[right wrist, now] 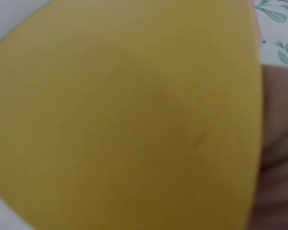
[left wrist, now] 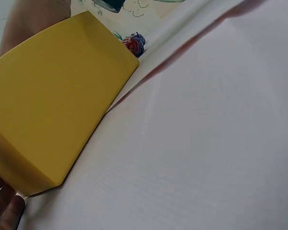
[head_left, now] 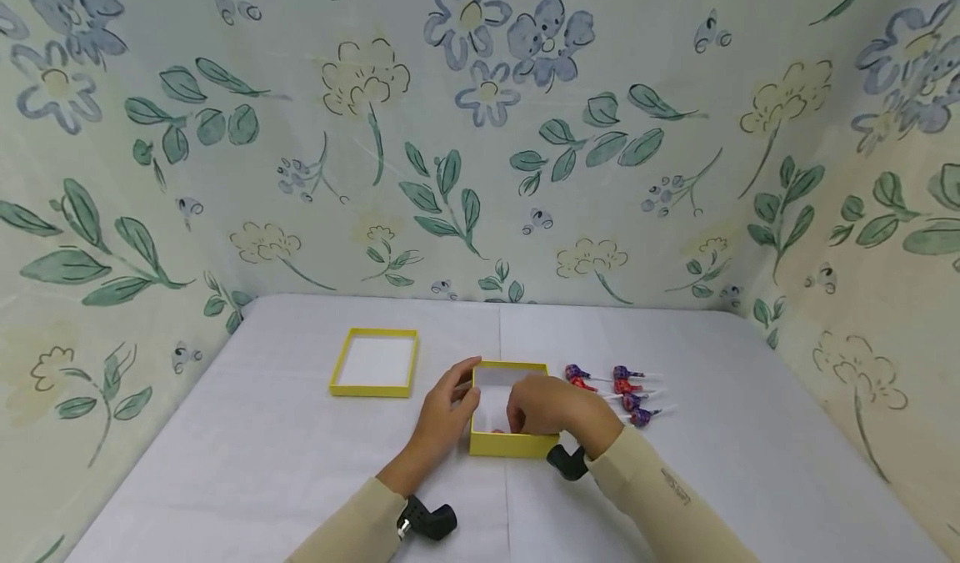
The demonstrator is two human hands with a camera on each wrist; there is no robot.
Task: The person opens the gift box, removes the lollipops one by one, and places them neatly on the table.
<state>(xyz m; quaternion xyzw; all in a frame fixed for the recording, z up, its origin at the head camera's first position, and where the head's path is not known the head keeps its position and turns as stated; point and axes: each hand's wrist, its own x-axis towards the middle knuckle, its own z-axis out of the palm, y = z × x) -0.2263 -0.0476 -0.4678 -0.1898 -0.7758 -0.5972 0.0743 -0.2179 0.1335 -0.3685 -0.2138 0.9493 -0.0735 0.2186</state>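
Observation:
An open yellow box (head_left: 514,445) with a white inside stands on the white table. My left hand (head_left: 442,413) holds its left side, thumb at the rim and fingers reaching to the far corner. In the left wrist view, fingertips (left wrist: 7,206) show at the edge of the yellow box (left wrist: 62,96). Inside the box is my right hand (head_left: 551,406), its fingers bent downward; whether they hold anything is hidden. A small reddish thing (head_left: 498,431) lies by the near wall, mostly out of sight. The yellow box (right wrist: 129,120) fills most of the right wrist view.
Several lollipops (head_left: 632,400) in purple and red wrappers lie right of the box, sticks mostly pointing right. A yellow-rimmed lid (head_left: 369,391), white inside, lies to the left. Flowered cloth (head_left: 420,238) hangs behind the table and along its sides.

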